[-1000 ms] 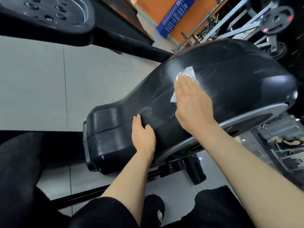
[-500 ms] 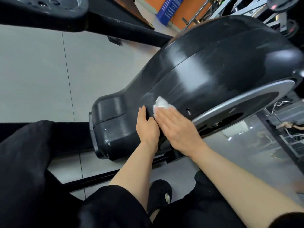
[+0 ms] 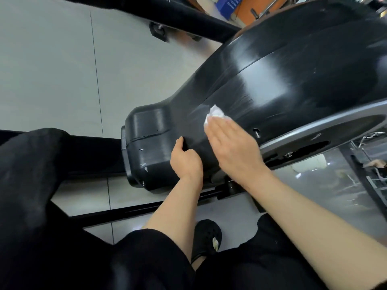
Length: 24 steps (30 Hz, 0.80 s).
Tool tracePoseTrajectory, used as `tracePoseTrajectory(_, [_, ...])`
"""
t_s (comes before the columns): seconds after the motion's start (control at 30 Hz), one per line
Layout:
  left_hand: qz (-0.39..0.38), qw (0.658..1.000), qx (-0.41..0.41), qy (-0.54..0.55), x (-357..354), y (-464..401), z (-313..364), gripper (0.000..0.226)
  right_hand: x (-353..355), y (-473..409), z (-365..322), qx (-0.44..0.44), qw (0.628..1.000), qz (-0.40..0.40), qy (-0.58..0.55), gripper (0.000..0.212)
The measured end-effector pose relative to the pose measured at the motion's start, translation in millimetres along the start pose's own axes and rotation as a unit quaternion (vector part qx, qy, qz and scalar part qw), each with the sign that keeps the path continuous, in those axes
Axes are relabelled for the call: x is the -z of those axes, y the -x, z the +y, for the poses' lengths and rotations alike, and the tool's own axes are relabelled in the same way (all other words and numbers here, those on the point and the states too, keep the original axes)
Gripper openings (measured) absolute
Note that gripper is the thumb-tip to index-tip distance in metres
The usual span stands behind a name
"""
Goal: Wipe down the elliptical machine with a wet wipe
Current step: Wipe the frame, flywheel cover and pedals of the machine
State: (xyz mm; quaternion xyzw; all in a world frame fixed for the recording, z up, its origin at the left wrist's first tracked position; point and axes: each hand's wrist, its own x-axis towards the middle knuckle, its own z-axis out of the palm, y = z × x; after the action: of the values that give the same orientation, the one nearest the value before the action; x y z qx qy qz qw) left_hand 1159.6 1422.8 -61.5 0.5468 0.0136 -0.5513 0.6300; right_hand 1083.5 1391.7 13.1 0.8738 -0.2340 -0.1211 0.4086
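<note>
Right-hand grip (image 3: 234,147): fingers straight and flat, pressing the white wipe (image 3: 215,114) against the black elliptical housing (image 3: 293,80) at frame centre; the wipe protrudes beyond the fingertips. Left-hand grip (image 3: 186,162): fingers curled, resting on the housing just left.

I'm looking at a gym. The black shroud of an elliptical machine (image 3: 293,80) fills the view on a pale tiled floor (image 3: 52,70). Beyond its top edge stand an orange wall (image 3: 247,11) with a blue sign (image 3: 228,5) and metal rack bars (image 3: 270,5).
</note>
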Motion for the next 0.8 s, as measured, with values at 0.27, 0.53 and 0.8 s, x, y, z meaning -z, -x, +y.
tracePoseTrajectory(0.27, [0.096,0.995,-0.005,0.022,14.9,-16.5,-29.1,0.064,-16.2,-28.4,-45.3,0.021,0.994,-0.102,-0.010,0.058])
tracePoseTrajectory(0.53, [0.148,0.988,-0.027,0.043,23.2,-23.0,-37.9,0.065,-0.5,-80.7,-24.9,-0.062,0.992,-0.109,0.016,0.048])
tracePoseTrajectory(0.8, [0.123,0.988,-0.054,0.079,28.0,-20.3,-37.5,0.044,-20.1,-50.2,-68.3,0.027,0.959,-0.152,-0.237,0.020])
